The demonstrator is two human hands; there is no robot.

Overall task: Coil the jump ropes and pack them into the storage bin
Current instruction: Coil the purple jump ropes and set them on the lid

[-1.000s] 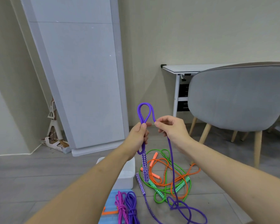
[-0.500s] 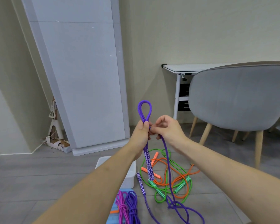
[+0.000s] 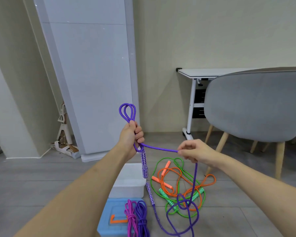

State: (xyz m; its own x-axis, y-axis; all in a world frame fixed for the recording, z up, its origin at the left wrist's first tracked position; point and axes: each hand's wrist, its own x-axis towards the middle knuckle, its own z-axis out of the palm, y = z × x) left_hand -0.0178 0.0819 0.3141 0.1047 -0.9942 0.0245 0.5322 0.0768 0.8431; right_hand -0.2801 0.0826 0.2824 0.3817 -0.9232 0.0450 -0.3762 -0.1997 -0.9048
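Purple rope (image 3: 158, 148) runs sideways from my left hand (image 3: 130, 136), fisted around its loops and handle, to my right hand (image 3: 194, 152), pinching the strand. Its slack drops from there to the floor (image 3: 41, 185), so I judge the right hand feeds the next loop leftward.

— What can't you make out from my feed?

— The blue lid (image 3: 109, 218) and the coiled pink rope (image 3: 131, 218) and coiled purple rope (image 3: 142, 218) on it run off the bottom edge. My left hand (image 3: 131, 135) hides the stretch of purple jump rope (image 3: 158, 148) inside its fist.

— And the bin?

— The white storage bin (image 3: 128, 183) is partly behind my left forearm; I can't see its inside. The grey chair (image 3: 256, 106) is cut by the right edge.
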